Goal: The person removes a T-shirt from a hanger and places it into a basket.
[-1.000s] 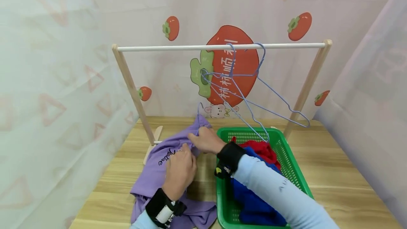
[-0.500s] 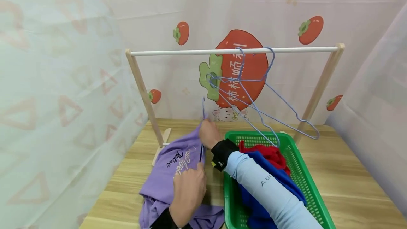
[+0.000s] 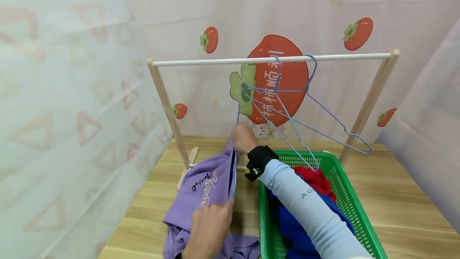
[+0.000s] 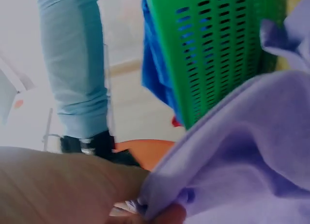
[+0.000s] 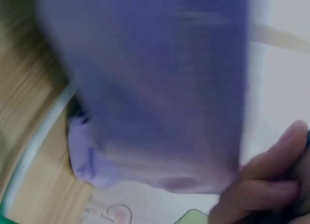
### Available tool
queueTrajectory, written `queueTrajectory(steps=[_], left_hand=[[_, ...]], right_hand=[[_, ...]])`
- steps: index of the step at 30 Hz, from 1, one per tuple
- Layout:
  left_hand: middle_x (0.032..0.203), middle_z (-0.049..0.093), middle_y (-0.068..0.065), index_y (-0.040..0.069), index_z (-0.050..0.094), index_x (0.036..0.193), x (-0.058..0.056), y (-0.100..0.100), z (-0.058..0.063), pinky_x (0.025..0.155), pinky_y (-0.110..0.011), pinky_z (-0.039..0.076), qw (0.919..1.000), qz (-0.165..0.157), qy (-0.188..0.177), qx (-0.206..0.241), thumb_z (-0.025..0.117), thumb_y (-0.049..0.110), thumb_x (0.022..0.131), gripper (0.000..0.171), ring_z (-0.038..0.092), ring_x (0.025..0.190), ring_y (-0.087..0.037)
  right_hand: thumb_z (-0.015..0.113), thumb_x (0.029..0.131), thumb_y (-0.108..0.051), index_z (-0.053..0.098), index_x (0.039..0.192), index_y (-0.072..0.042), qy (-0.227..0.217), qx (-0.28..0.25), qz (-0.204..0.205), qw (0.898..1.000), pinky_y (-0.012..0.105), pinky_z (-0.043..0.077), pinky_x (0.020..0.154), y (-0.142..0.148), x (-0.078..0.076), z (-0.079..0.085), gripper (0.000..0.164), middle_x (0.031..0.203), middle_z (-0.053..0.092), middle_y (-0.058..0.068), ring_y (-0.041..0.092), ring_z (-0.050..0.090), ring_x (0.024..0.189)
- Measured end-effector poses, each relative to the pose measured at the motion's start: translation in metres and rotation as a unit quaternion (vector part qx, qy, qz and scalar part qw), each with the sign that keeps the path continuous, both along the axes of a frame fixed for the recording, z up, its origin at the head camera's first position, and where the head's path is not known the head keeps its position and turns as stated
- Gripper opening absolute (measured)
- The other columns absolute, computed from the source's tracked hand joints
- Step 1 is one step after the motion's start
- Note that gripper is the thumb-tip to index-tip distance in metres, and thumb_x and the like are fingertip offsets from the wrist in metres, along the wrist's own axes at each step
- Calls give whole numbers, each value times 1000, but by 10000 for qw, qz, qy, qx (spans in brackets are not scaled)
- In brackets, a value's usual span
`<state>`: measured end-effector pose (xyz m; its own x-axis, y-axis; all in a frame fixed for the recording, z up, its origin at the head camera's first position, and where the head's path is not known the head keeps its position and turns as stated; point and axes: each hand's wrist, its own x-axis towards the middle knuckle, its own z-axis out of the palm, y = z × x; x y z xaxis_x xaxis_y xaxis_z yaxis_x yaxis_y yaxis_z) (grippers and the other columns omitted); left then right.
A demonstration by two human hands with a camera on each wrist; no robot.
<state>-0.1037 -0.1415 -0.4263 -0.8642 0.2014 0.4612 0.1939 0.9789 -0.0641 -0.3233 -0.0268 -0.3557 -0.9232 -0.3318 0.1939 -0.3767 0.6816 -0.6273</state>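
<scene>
A purple shirt (image 3: pixel 192 207) with black and white lettering lies partly on the table, its upper part drawn up towards the rack. From its top rises the hook of a blue wire hanger (image 3: pixel 238 113). My right hand (image 3: pixel 245 139) grips the hanger just below the hook, at the top of the shirt; in the right wrist view its curled fingers (image 5: pixel 271 168) are beside the blurred purple cloth. Lower down, my left hand (image 3: pixel 209 227) pinches the shirt's edge between thumb and finger, and the cloth (image 4: pixel 232 137) stretches between both hands. Most of the hanger is hidden.
A clothes rack with a white bar (image 3: pixel 215 61) stands behind the hands. Two blue wire hangers (image 3: pixel 332 115) hang from it. To the right, a green basket (image 3: pixel 359 207) holds red cloth (image 3: pixel 316 181) and blue cloth (image 3: pixel 298 227); my right forearm crosses over it.
My right hand has moved from the shirt's neck to the hanger and upward, raising the hook. My left hand has moved down along the shirt's edge, pulling it straight. The view has shifted.
</scene>
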Motion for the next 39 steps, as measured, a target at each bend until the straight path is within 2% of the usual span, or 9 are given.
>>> queueTrajectory(steps=[5, 10, 16, 18, 21, 26, 31, 33, 39], left_hand=[[57, 58, -2, 18, 60, 81, -24, -4, -11, 39, -38, 35, 9983, -192, -35, 543, 77, 24, 90, 20, 54, 47, -24], [64, 64, -12, 14, 59, 79, -73, -18, -14, 42, -45, 40, 9922, -149, 180, 1221, 75, 21, 92, 22, 62, 54, -34], [64, 57, -13, 10, 49, 70, -143, -38, -11, 49, -43, 41, 9634, 198, -842, 2537, 62, 15, 98, 31, 61, 58, -33], [63, 55, -13, 9, 47, 70, -160, -43, -16, 51, -44, 42, 9550, 291, -962, 2791, 59, 12, 97, 30, 59, 58, -33], [66, 59, -19, 5, 49, 70, -176, -48, -27, 57, -50, 47, 9525, 386, -949, 2867, 58, 8, 96, 27, 62, 62, -40], [91, 72, -27, -3, 64, 92, -189, -51, -49, 68, -56, 53, 9577, 235, -1701, 2309, 64, 23, 93, 26, 70, 80, -44], [143, 58, -33, 0, 52, 147, -173, -50, -42, 102, -66, 50, 9448, 171, -2889, 1536, 73, 43, 91, 74, 58, 129, -54], [152, 47, -34, 4, 44, 155, -158, -46, -29, 109, -73, 42, 9345, 276, -3206, 1522, 78, 44, 87, 85, 47, 139, -58], [168, 18, -38, 11, 31, 165, -135, -54, -26, 111, -91, 13, 9254, 568, -3439, 1488, 84, 60, 78, 113, 13, 153, -69]], right_hand=[[36, 110, -6, 38, 63, -14, -469, 83, 223, 9986, 27, 33, 53, 17, 23, 2, 48, 57, 32, -3, 13, 33, 48], [41, 112, -13, 49, 74, -13, -785, -174, 348, 9962, 23, 35, 44, 36, 68, 12, 39, 58, 44, -3, 11, 45, 44], [45, 112, -15, 56, 74, -12, -1040, 71, 855, 9909, 28, 41, 44, 70, 119, 39, 40, 58, 52, -1, 17, 56, 41], [45, 113, -15, 63, 80, -12, -1174, 242, 932, 9884, 29, 43, 44, 83, 134, 53, 38, 61, 55, 2, 18, 58, 41], [47, 112, -17, 70, 93, -12, -1255, 441, 912, 9869, 30, 44, 44, 102, 153, 82, 30, 67, 58, 3, 19, 58, 42], [52, 111, -18, 70, 105, -6, -916, 325, 791, 9921, 28, 47, 46, 115, 158, 135, 22, 64, 48, 1, 19, 55, 44], [52, 111, -16, 71, 105, -2, 186, 200, 858, 9959, 29, 45, 49, 98, 122, 171, 24, 59, 45, 2, 22, 53, 46], [51, 111, -17, 72, 105, -3, 489, 195, 742, 9959, 29, 41, 49, 88, 104, 179, 27, 59, 45, 2, 20, 51, 47], [49, 112, -16, 73, 119, 1, 396, -168, 676, 9968, 28, 32, 50, 69, 59, 178, 31, 61, 42, 2, 17, 40, 51]])
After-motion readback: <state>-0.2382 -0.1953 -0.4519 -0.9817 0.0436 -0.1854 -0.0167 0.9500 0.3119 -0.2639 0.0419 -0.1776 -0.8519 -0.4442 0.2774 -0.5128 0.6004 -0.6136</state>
